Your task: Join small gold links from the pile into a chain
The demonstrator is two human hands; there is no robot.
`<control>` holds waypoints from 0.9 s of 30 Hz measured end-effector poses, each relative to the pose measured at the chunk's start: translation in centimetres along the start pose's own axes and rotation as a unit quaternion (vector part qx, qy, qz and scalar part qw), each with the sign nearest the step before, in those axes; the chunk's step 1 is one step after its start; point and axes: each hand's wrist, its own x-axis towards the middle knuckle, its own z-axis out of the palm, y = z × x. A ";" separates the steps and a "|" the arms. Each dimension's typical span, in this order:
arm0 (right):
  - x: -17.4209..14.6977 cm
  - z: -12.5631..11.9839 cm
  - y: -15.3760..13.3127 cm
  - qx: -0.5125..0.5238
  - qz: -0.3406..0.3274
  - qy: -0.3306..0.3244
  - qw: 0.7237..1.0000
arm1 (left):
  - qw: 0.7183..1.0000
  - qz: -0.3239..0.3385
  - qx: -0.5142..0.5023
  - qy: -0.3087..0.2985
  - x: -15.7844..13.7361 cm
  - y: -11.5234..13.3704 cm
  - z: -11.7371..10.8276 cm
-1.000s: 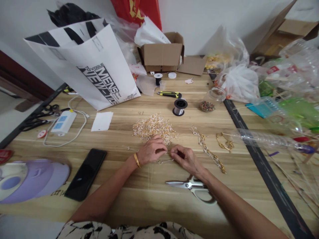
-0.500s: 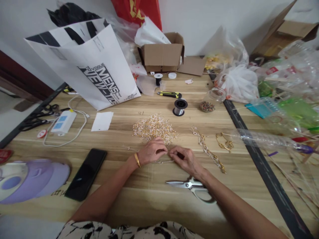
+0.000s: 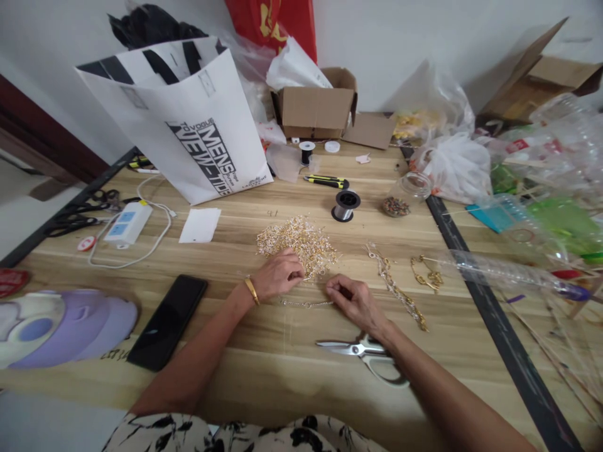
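Left hand (image 3: 281, 275): fingers curled at near edge of bead pile (image 3: 301, 237); cannot tell if pinching. Right hand (image 3: 354, 300): fingers bunched, contents hidden, beside right end of chain (image 3: 308, 305). Chain runs left-right, bodyward of left fingertips. Scissors (image 3: 360, 349) lie nearer the body.

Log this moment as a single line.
left hand: at gold-and-silver pile | right hand: beside thin chain | scissors: unheld
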 end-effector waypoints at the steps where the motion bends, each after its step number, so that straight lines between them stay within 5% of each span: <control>1: 0.0 0.0 0.0 0.000 0.000 0.000 1.000 | 1.000 -0.002 0.008 -0.005 0.0 0.1 0.0; 14: 0.0 0.0 0.2 -0.014 -0.013 -0.003 1.000 | 0.999 0.005 0.048 -0.012 0.0 0.2 0.9; 23: -0.1 -0.1 0.1 -0.013 -0.014 -0.007 1.000 | 0.998 -0.002 0.028 0.060 0.0 0.1 0.7; 27: 0.0 -0.1 0.1 -0.015 -0.015 -0.005 1.000 | 0.999 0.018 0.009 0.046 0.0 0.1 0.6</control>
